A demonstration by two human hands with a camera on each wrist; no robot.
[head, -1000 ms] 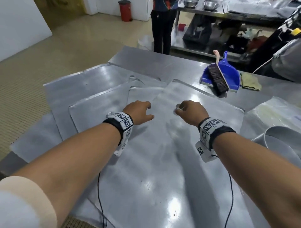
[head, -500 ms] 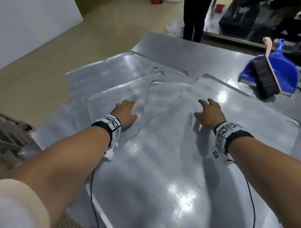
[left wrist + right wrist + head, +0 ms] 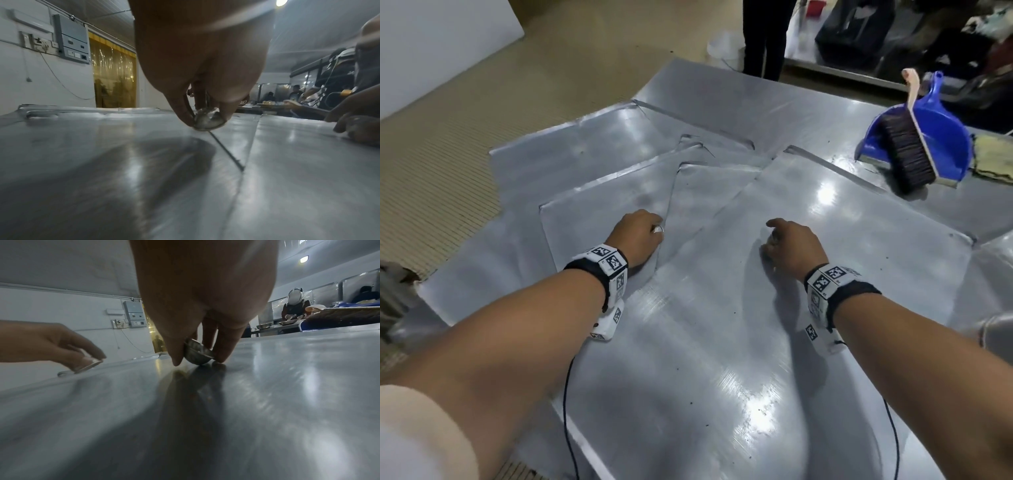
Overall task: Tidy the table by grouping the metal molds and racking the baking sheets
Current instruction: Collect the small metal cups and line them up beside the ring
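Several flat metal baking sheets overlap on the steel table (image 3: 722, 89); the largest sheet (image 3: 705, 359) lies nearest me, another sheet (image 3: 599, 209) to its left. My left hand (image 3: 643, 236) pinches a small round metal mold (image 3: 208, 121) just above the left sheet's right edge. My right hand (image 3: 784, 243) pinches a second small metal mold (image 3: 196, 354) with thumb and fingers, its underside at the big sheet's surface. In the right wrist view the left hand (image 3: 61, 344) shows with its mold (image 3: 88, 365).
A blue dustpan (image 3: 931, 133) with a brush (image 3: 907, 154) lies at the table's far right, a yellow cloth (image 3: 993, 161) beside it. A round metal rim (image 3: 993, 329) shows at the right edge. A person (image 3: 763, 34) stands beyond the table.
Both hands went from flat, spread fingers on the sheets to curled pinches on small molds. The view has tilted further down.
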